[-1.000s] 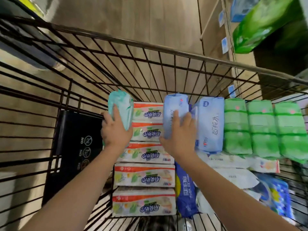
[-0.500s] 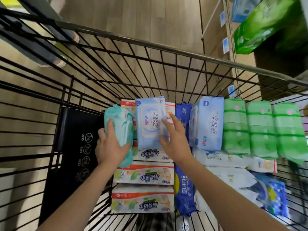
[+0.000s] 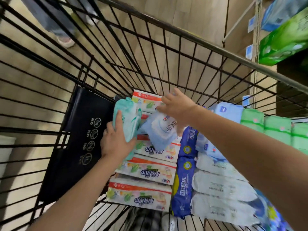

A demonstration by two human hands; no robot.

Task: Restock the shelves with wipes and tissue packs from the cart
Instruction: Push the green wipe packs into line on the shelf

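Note:
Both my hands are down inside the black wire cart (image 3: 216, 47). My left hand (image 3: 115, 142) grips a teal wipes pack (image 3: 127, 119) held upright at the left of the load. My right hand (image 3: 176, 106) reaches across from the right and holds the top of a pale blue wipes pack (image 3: 160, 130). That pack hangs tilted, and its lower corner touches the teal pack. The fingers under it are hidden. Below both lies a row of orange-and-white tissue packs (image 3: 146, 170).
Dark blue packs (image 3: 182, 180), white packs (image 3: 216, 189), another pale blue pack (image 3: 228, 112) and green packs (image 3: 266, 129) fill the cart's right side. A black panel (image 3: 80, 139) lines its left. Shelf with a green box (image 3: 283, 40) at upper right. Another person's shoe (image 3: 65, 42) beyond the cart.
My right hand has pulled the pale blue pack out of the row and swung it left and tilted, against the teal pack. The left hand has stayed low with the teal pack.

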